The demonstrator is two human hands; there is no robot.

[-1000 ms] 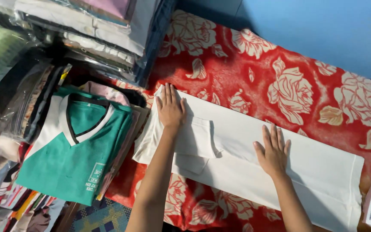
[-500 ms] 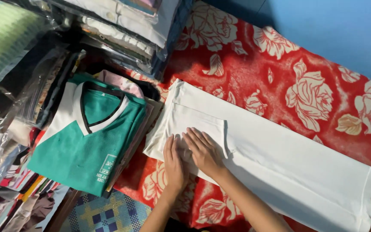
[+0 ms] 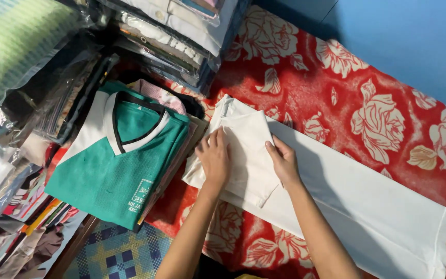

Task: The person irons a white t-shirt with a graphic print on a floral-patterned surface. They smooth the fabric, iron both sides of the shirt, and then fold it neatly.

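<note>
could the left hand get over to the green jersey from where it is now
Probably yes. The left hand lies flat on the folded white garment, holding nothing, and the green jersey sits on top of its stack right beside it, with nothing in between.

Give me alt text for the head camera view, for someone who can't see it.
Seen from above, a person's left hand and right hand press on the folded end of a long white garment on a red floral blanket. A green and white jersey tops a clothing stack beside it.
</note>
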